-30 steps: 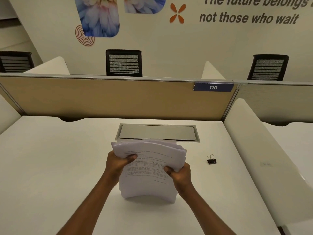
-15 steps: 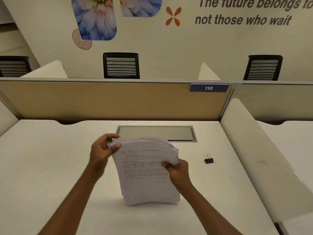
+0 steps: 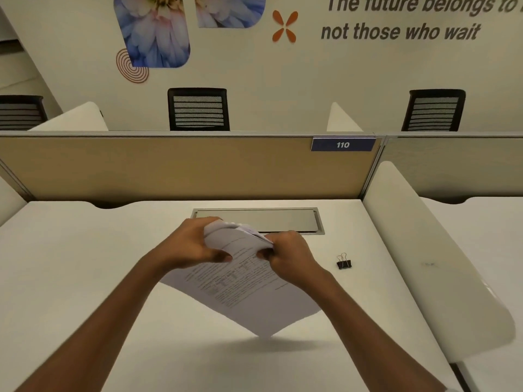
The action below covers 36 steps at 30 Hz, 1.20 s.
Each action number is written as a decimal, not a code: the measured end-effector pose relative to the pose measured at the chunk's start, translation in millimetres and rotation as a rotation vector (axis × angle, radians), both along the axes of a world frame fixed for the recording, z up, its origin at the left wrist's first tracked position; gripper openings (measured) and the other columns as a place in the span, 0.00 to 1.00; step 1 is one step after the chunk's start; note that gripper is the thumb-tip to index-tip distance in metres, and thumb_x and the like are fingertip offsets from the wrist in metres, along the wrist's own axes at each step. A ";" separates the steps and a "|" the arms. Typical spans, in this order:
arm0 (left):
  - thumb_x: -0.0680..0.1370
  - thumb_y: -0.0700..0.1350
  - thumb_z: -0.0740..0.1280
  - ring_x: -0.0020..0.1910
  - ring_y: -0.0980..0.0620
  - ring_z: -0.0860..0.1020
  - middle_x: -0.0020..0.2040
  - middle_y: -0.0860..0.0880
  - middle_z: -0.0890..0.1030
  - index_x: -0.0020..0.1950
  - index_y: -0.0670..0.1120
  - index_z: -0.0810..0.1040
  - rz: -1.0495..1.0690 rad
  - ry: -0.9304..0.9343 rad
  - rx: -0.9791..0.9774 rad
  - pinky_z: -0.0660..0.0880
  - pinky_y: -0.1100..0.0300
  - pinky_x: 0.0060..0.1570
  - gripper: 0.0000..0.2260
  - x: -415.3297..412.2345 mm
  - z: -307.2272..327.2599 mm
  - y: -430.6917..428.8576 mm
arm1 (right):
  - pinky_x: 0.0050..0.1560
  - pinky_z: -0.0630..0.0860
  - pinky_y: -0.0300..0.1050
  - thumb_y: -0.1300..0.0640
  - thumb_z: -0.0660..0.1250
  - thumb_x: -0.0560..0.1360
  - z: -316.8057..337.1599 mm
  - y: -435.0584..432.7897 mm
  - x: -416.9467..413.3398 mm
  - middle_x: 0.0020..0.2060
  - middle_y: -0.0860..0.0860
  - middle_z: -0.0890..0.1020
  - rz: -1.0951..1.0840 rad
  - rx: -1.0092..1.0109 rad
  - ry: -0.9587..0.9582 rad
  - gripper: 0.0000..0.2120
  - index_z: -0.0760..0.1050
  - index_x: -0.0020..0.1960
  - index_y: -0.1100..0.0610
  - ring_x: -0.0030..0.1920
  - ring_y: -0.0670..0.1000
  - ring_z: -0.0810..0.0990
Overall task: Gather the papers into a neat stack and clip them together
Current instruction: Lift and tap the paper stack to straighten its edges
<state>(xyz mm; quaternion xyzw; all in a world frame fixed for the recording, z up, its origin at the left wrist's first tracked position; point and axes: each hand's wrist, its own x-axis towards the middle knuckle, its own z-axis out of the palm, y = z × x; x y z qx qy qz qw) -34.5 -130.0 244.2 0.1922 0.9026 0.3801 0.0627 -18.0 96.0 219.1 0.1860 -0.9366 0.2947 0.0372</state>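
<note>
The left hand [image 3: 189, 244] clamps its grip on the top left of the papers [image 3: 240, 290]; the right hand [image 3: 288, 256] pinches the top right. The stack hangs tilted above the worktop [image 3: 70, 278], one corner down. Best square it, tap the edges level, then reach for the clip [image 3: 343, 261] lying well right.

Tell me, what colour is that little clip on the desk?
Black, with silver wire handles: the binder clip, seen in the head view.

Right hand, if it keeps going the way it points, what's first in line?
Right hand points left across the papers it holds; past them, probably the left hand, gripping the same end. Depth unclear.
</note>
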 end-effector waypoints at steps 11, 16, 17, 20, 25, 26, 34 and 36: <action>0.70 0.34 0.74 0.33 0.61 0.81 0.29 0.61 0.82 0.32 0.63 0.83 0.173 -0.097 0.258 0.74 0.71 0.30 0.22 13.0 -35.3 13.7 | 0.32 0.69 0.44 0.54 0.73 0.69 15.3 17.2 -5.8 0.37 0.53 0.83 0.114 0.116 -0.127 0.08 0.82 0.45 0.57 0.36 0.53 0.76; 0.63 0.53 0.74 0.38 0.50 0.83 0.39 0.51 0.86 0.43 0.62 0.84 0.267 -0.124 0.452 0.79 0.55 0.38 0.10 23.6 -53.8 -7.4 | 0.36 0.74 0.45 0.49 0.75 0.57 -7.8 83.5 -13.5 0.35 0.50 0.83 0.051 -0.114 -0.358 0.15 0.82 0.41 0.55 0.36 0.49 0.79; 0.61 0.56 0.73 0.39 0.46 0.84 0.41 0.48 0.86 0.46 0.60 0.84 0.273 -0.134 0.495 0.80 0.50 0.39 0.14 25.0 -58.3 -13.6 | 0.37 0.74 0.42 0.47 0.75 0.55 -13.9 101.3 -11.6 0.35 0.50 0.82 0.021 -0.253 -0.401 0.18 0.82 0.41 0.56 0.36 0.48 0.79; 0.59 0.55 0.73 0.41 0.40 0.83 0.43 0.44 0.85 0.49 0.55 0.83 0.303 -0.154 0.611 0.81 0.45 0.40 0.19 27.5 -66.9 -22.8 | 0.45 0.77 0.42 0.42 0.79 0.53 -41.2 139.4 -6.5 0.42 0.55 0.84 0.007 -0.685 -0.547 0.33 0.82 0.49 0.63 0.44 0.53 0.82; 0.54 0.52 0.81 0.43 0.39 0.84 0.45 0.40 0.84 0.51 0.46 0.83 0.344 -0.204 0.848 0.82 0.43 0.40 0.28 24.2 -81.6 -19.8 | 0.57 0.78 0.56 0.47 0.84 0.50 -81.3 117.9 1.7 0.54 0.60 0.83 0.040 -0.979 -0.705 0.42 0.78 0.59 0.65 0.56 0.61 0.81; 0.53 0.54 0.82 0.43 0.41 0.84 0.45 0.41 0.85 0.53 0.45 0.82 0.342 -0.210 0.868 0.82 0.45 0.39 0.31 24.3 -82.7 -16.3 | 0.58 0.78 0.58 0.49 0.85 0.50 -85.0 108.7 4.1 0.55 0.61 0.83 0.013 -1.038 -0.708 0.42 0.77 0.59 0.63 0.57 0.62 0.81; 0.57 0.50 0.78 0.43 0.44 0.85 0.42 0.48 0.86 0.47 0.47 0.82 0.486 -0.240 0.770 0.82 0.53 0.38 0.20 13.7 -112.6 -2.6 | 0.45 0.82 0.53 0.62 0.80 0.56 -93.8 76.7 10.3 0.37 0.50 0.87 -0.455 -1.043 -0.458 0.16 0.81 0.42 0.57 0.44 0.58 0.85; 0.60 0.48 0.77 0.44 0.45 0.84 0.42 0.49 0.86 0.47 0.50 0.82 0.484 -0.234 0.791 0.82 0.55 0.38 0.16 12.3 -119.6 3.0 | 0.40 0.81 0.48 0.66 0.79 0.62 -95.8 70.1 9.6 0.32 0.47 0.85 -0.524 -0.996 -0.410 0.11 0.80 0.38 0.56 0.39 0.54 0.84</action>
